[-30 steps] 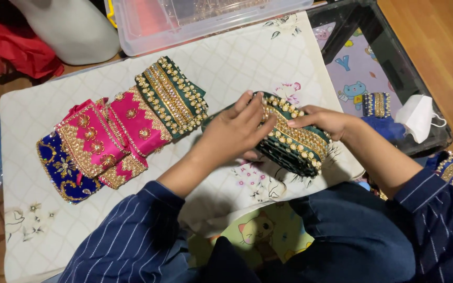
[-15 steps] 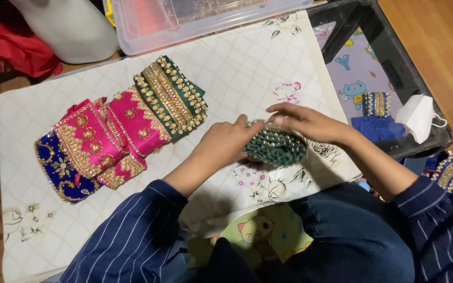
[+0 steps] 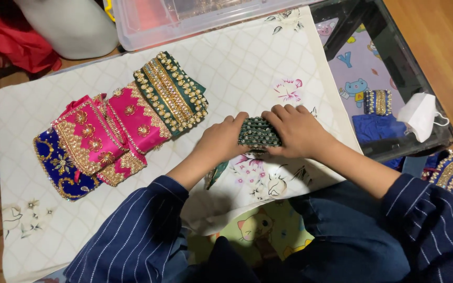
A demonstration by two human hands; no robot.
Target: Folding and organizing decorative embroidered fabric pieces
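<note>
Green cloth (image 3: 258,132): folded small, beaded, lay on the quilt (image 3: 247,63) between both hands, right of the stack.
Left hand (image 3: 221,142): pressed flat against the cloth's left edge, fingers curled onto it.
Right hand (image 3: 295,129): laid over the cloth's right side, fingers closed down on its top.
Grip: both hands clamped on the one bundle, squeezing inward.
Stack (image 3: 127,131): blue, pink and green pieces overlapped in a row, well to the left, untouched.
Box (image 3: 184,21): clear plastic, at the quilt's far edge.
Mask (image 3: 419,115): white, on the glass table (image 3: 420,78) at right, near more blue cloth.
Step, as judged: pressing the fold flat.
Doing it well: even pressure from both palms, beaded borders lined up, edges squared so nothing springs open.
Risk, as judged: beads catching or the fold slipping if one hand lifted early.
</note>
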